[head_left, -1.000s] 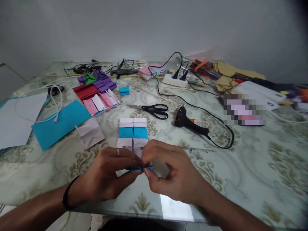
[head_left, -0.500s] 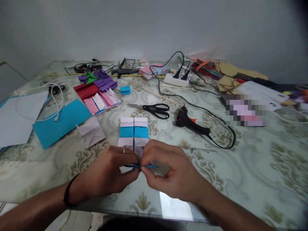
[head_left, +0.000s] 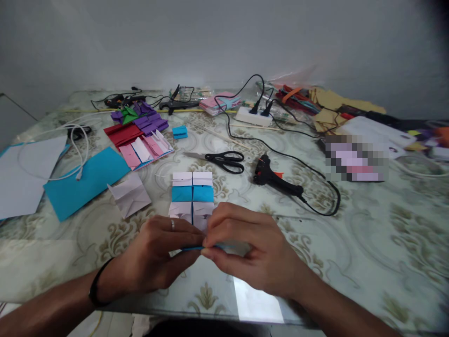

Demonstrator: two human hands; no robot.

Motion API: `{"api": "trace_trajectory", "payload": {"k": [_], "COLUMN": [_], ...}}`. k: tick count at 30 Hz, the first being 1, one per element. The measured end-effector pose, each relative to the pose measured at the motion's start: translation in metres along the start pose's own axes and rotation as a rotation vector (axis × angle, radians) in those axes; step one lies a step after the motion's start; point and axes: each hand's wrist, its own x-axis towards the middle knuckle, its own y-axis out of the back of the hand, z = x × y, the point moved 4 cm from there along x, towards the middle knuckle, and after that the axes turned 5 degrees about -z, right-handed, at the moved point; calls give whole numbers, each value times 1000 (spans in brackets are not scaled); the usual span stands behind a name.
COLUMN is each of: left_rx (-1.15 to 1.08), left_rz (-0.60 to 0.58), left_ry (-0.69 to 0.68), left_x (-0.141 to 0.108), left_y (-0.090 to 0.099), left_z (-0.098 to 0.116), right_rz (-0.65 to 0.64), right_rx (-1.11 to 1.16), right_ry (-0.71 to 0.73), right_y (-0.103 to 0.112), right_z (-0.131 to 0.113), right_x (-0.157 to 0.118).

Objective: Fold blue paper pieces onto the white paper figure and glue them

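Paper piece, bright blue, folded (head_left: 191, 248): pinched edge-on between both hands, low over the near side of the pale, floral-patterned counter (head_left: 368, 210). Left hand (head_left: 157, 252), silver ring on one finger, black band at the wrist: fingers and thumb closed on the paper's left part. Right hand (head_left: 256, 252): thumb and fingertips gripping the same piece, touching or nearly touching the left fingertips.

Just beyond the hands: white-and-blue folded paper panels (head_left: 203, 193), in two columns, lying flat, near end partly hidden by the fingers. Left of these: creased white paper square (head_left: 130, 196); flat blue paper sheet (head_left: 87, 180), partly under a white cable (head_left: 85, 157). Beyond the panels: black-handled scissors (head_left: 224, 160), blades closed, pointing left. Right of the scissors: black glue gun (head_left: 277, 179), lying on its side, nozzle away from the hands. Farther back: white power strip (head_left: 253, 116), two black plugs inserted.
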Motion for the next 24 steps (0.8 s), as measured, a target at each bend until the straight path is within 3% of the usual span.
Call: {"api": "trace_trajectory", "payload": {"k": [10,19,24], "left_rx": [-19,-31,-155], "left_rz": [73,77,35], "left_ry": [92,142,271], "left_x": [1,-4,-3], "left_y": [3,5,7], "left_z": [-7,-8,-14], "right_rz": [95,44,23], "right_rx": [-36,-23,1], "right_ry": [-82,-122,-205], "right_y": [5,2,6], "right_z": [7,7,14], "right_x": [0,1,1]}}
